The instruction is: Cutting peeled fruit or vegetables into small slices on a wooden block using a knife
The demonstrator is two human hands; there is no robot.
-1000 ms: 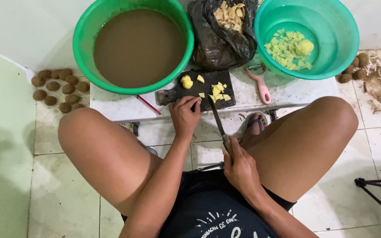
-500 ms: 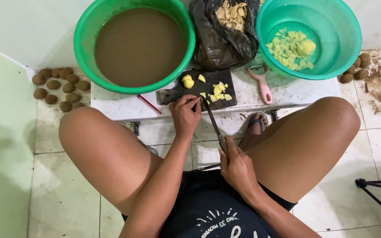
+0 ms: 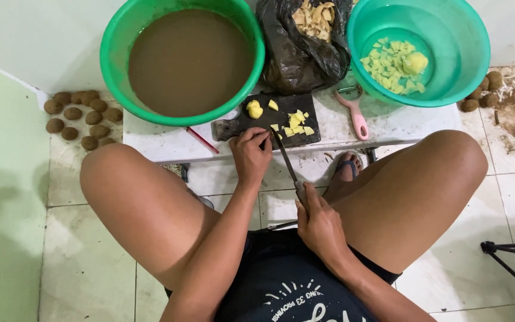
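Right hand [image 3: 320, 223] grips the knife [image 3: 286, 161]; left hand [image 3: 250, 156] fingers pinch a yellow piece on the board [image 3: 251, 126], black bag [image 3: 296, 56] beyond.

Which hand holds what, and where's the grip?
Right hand grips the knife by its handle. Left hand rests on the cutting board edge; holding anything cannot be told.
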